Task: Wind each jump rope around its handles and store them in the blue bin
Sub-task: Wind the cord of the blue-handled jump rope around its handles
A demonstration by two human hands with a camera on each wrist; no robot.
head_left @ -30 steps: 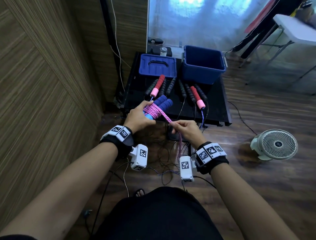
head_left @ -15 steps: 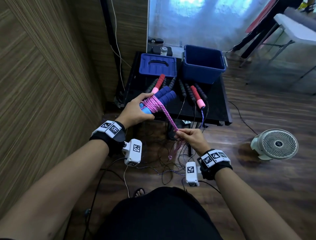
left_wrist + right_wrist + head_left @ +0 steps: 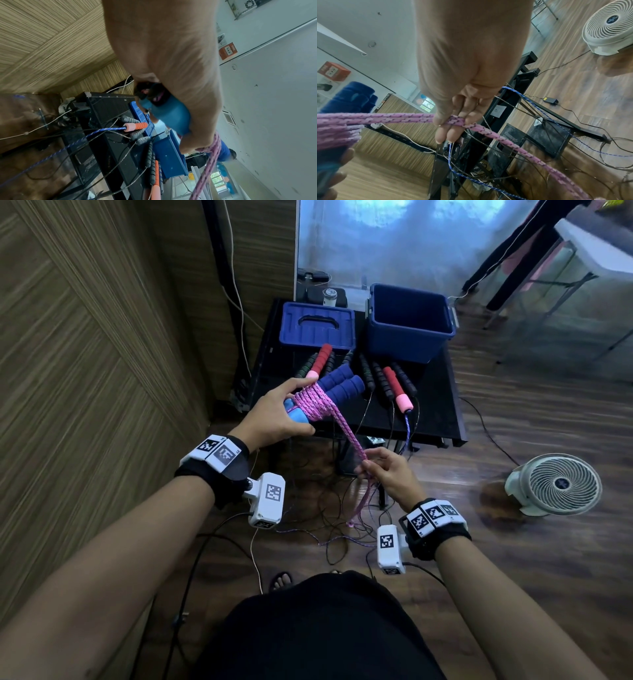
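low and right of centre in the head view, the right hand (image 3: 390,474) pinches the doubled pink rope (image 3: 346,433) between thumb and curled fingers. up and left, the left hand (image 3: 274,416) grips the paired blue handles (image 3: 339,383), rope coils wound round them. beyond, more jump ropes (image 3: 387,381) lie on the black table (image 3: 438,412). farthest, upper centre, the blue bin (image 3: 409,320) stands open beside its lid (image 3: 317,325).

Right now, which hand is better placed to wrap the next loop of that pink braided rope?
The right hand: it already pinches the pink braided rope, while the left hand grips the blue foam handles.
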